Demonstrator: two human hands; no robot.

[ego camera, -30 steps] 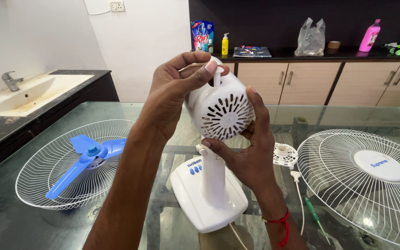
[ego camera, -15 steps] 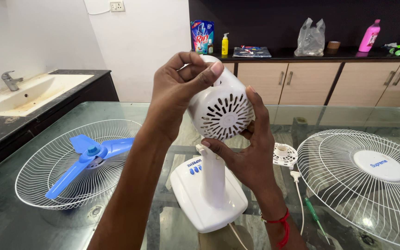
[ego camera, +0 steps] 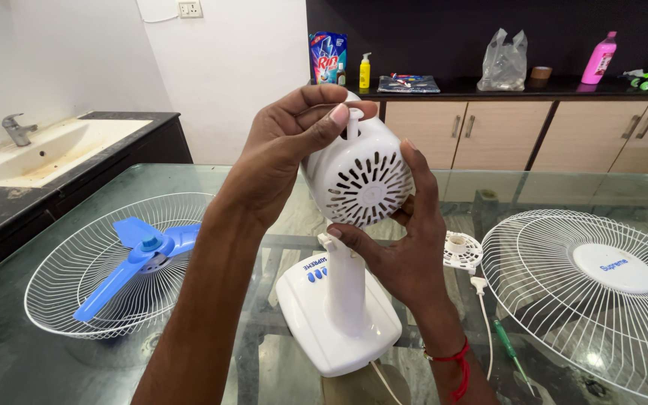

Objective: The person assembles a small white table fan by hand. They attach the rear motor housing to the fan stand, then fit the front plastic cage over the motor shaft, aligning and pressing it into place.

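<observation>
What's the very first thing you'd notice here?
Two hands in the middle: the left hand grips the top of a white fan motor housing, and the right hand cups it from below. A blue fan blade lies in a wire guard at left.

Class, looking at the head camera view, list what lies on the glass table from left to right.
Wire guard holding the blue blade → white fan base → small round white part → green screwdriver → wire guard with white centre disc.
</observation>
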